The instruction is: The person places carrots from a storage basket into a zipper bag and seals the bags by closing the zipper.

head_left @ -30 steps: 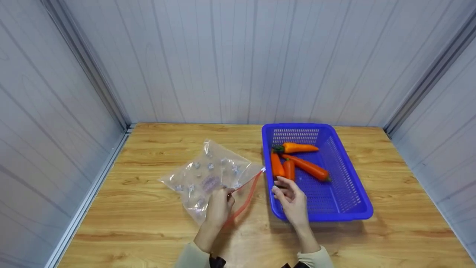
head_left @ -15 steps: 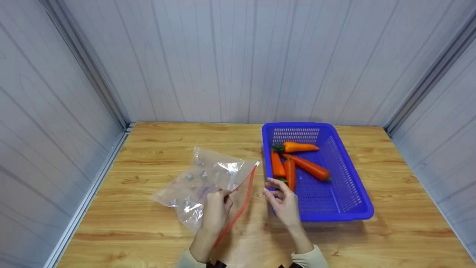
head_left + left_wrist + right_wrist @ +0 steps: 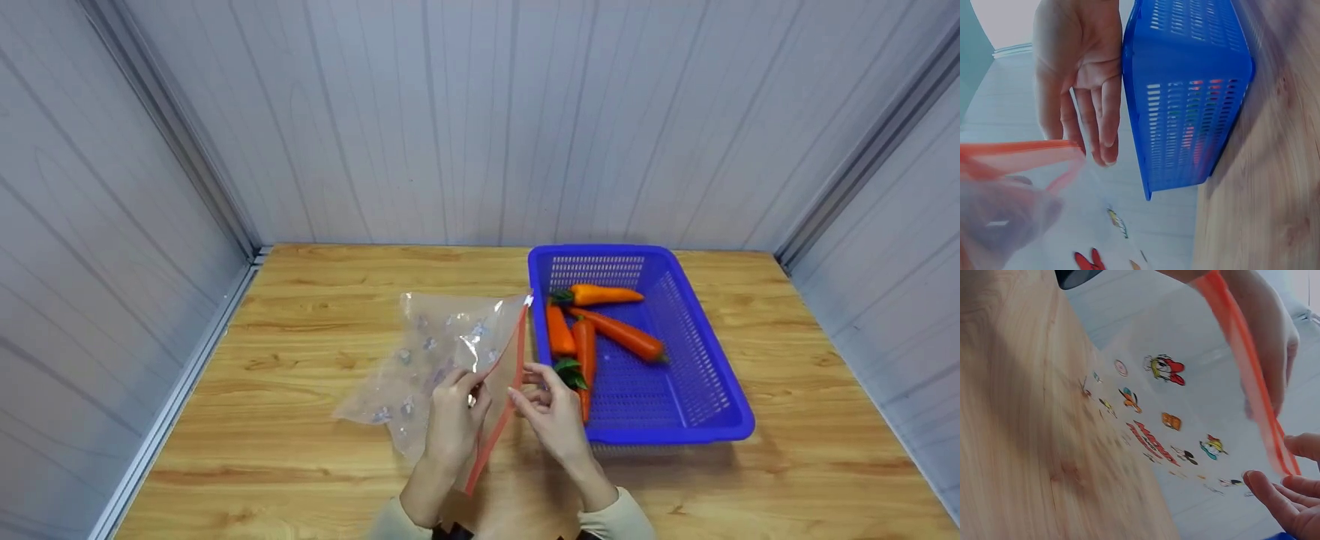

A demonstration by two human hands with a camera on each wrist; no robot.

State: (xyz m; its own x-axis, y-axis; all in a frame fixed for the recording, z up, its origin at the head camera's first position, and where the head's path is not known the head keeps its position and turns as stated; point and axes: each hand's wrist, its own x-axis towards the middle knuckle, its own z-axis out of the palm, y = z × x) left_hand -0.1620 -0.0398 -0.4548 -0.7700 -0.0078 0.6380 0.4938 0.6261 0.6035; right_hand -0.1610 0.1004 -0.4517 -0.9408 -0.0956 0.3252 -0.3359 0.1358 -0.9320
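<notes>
A clear plastic zip bag point(image 3: 442, 349) printed with small cartoon figures is lifted off the wooden table point(image 3: 300, 465), its orange zip strip point(image 3: 516, 360) running down its right edge. My left hand point(image 3: 456, 409) pinches the bag's mouth just left of the strip. The fingers of my right hand point(image 3: 546, 405) are nearly straight and their tips reach the strip from the right. The right wrist view shows the bag point(image 3: 1168, 422), the strip point(image 3: 1244, 365) and the right fingertips point(image 3: 1275, 495) close under it. In the left wrist view the right hand point(image 3: 1078, 79) hangs by the strip point(image 3: 1022, 153).
A blue slotted basket point(image 3: 675, 435) stands just right of my hands and holds several orange toy carrots point(image 3: 611, 334) with green tops. The basket's side point(image 3: 1185, 107) fills the left wrist view. Grey panel walls close off the table's left, back and right.
The bag has been lifted and turned so its zip strip stands more upright and nearer the basket. My right hand has moved left from the basket's edge to the strip.
</notes>
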